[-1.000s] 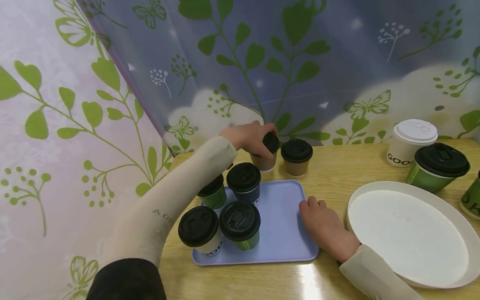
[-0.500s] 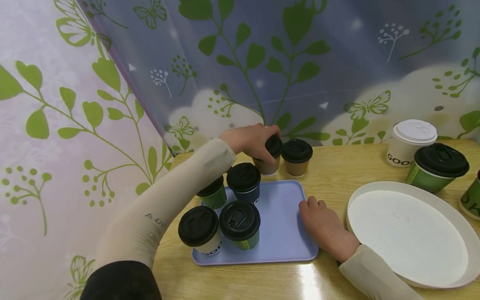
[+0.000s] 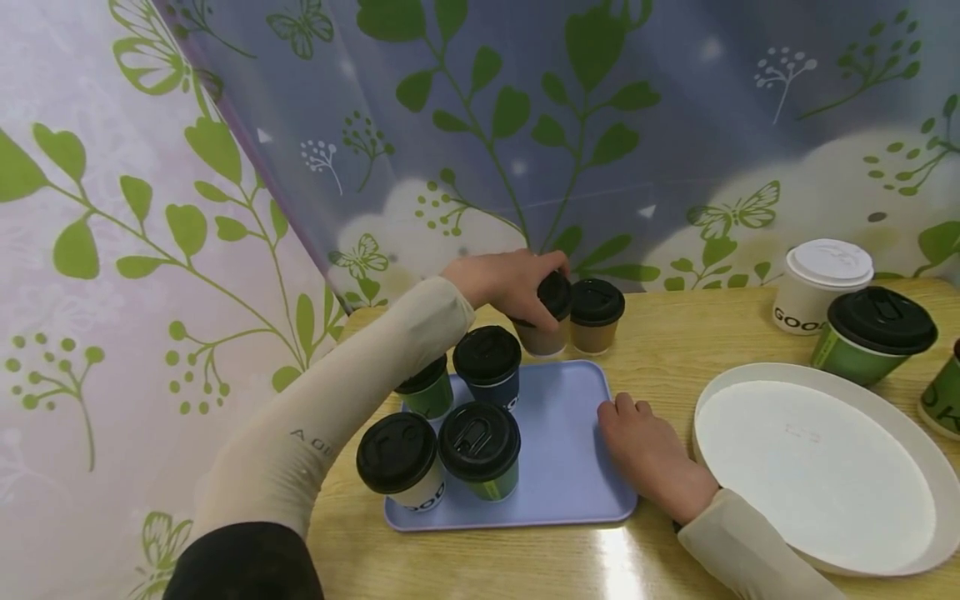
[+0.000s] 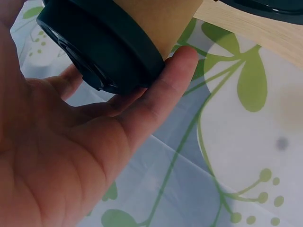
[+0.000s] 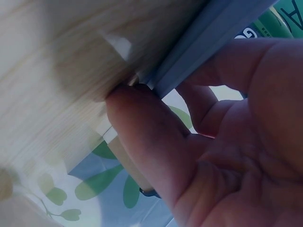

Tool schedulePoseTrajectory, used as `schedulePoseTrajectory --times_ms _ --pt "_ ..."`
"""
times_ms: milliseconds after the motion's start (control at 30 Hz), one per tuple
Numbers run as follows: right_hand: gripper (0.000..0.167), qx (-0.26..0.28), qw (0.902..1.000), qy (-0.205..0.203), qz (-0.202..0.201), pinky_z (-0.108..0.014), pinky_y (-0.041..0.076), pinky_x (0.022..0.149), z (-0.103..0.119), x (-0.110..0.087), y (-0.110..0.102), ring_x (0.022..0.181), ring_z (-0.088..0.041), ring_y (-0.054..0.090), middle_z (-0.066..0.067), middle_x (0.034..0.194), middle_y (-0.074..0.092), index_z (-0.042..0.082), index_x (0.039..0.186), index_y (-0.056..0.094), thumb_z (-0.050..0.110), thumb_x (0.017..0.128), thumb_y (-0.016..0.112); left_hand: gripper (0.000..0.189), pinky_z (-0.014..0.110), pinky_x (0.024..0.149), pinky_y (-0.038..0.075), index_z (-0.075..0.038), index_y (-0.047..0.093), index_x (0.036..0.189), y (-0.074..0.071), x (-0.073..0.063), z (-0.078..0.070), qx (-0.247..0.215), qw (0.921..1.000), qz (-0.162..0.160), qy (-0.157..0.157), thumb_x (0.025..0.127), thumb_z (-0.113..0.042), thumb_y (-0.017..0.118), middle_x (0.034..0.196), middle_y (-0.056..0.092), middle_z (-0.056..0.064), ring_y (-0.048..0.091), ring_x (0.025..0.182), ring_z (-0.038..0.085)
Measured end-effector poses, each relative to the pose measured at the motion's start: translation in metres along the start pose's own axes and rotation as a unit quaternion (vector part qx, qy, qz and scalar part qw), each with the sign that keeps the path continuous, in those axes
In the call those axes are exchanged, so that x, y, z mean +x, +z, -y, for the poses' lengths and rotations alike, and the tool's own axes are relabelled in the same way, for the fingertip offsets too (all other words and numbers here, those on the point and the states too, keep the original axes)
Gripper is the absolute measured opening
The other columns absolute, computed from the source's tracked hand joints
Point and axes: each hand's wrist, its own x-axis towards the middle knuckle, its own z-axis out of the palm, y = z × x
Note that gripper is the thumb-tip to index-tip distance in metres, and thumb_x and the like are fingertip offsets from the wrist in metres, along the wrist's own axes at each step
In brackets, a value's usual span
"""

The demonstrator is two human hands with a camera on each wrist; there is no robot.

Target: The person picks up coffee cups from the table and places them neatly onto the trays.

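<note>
My left hand [image 3: 510, 285] grips a brown paper coffee cup [image 3: 545, 340] by its black lid, just behind the tray. In the left wrist view, thumb and fingers curl round the dark lid [image 4: 104, 47]. Close on its right stands a second brown cup [image 3: 596, 321]. The lilac tray [image 3: 566, 442] carries a navy cup [image 3: 489, 358], a green cup [image 3: 483, 454], a white cup [image 3: 405, 467] and another green cup [image 3: 429, 392], partly hidden by my left sleeve. With my right hand [image 3: 648, 454] I pinch the tray's right edge, thumb underneath in the right wrist view.
To the right lies a round white tray [image 3: 817, 467] with a raised rim. Beyond it stand a white cup with a white lid [image 3: 817, 287] and a green cup [image 3: 870, 342]. Another green cup [image 3: 945, 396] is cut off at the right. A patterned curtain [image 3: 480, 167] backs the wooden table.
My left hand has shifted right and slightly nearer with the brown cup, closing the gap to the second brown cup. My right hand stays at the tray's edge.
</note>
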Motion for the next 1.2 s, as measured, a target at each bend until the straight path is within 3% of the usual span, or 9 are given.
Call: schedulePoseTrajectory --times_ms 233,533,800,1200 --pt "0.006 0.001 0.9998 0.007 0.017 -0.047 0.049 0.053 0.001 0.001 -0.001 0.071 -0.034 0.051 -0.017 0.086 0.047 -0.003 0.093 0.053 -0.006 0.097 0.057 0.073 0.035 0.088 0.049 -0.026 0.04 0.151 0.0 -0.002 -0.007 0.009 0.9999 0.014 -0.002 0.089 -0.043 0.074 0.125 0.058 0.003 0.06 0.106 0.018" --pt "0.006 0.001 0.9997 0.008 0.021 -0.046 0.049 0.053 0.001 0.001 -0.001 0.071 -0.034 0.05 -0.017 0.086 0.048 -0.002 0.094 0.054 -0.006 0.097 0.057 0.075 0.035 0.086 0.049 -0.024 0.039 0.152 -0.001 -0.004 -0.011 0.013 0.9999 0.006 0.005 0.089 -0.043 0.075 0.122 0.058 0.001 0.061 0.103 0.018" --pt "0.005 -0.002 0.9997 0.008 0.024 -0.046 0.05 0.054 0.0 0.001 -0.002 0.071 -0.034 0.051 -0.018 0.087 0.048 -0.003 0.094 0.054 -0.005 0.097 0.057 0.076 0.038 0.089 0.048 -0.034 0.035 0.153 0.001 -0.005 -0.02 0.033 0.9988 0.031 -0.021 0.09 -0.05 0.072 0.139 0.048 0.005 0.055 0.112 0.02" --pt "0.007 -0.003 1.0 0.005 0.008 -0.046 0.049 0.052 0.001 0.0 0.0 0.069 -0.034 0.05 -0.017 0.085 0.046 -0.003 0.093 0.053 -0.006 0.096 0.058 0.073 0.035 0.086 0.049 -0.031 0.037 0.152 0.006 -0.007 -0.026 0.018 0.9993 0.033 -0.004 0.091 -0.046 0.073 0.131 0.05 0.003 0.054 0.11 0.019"
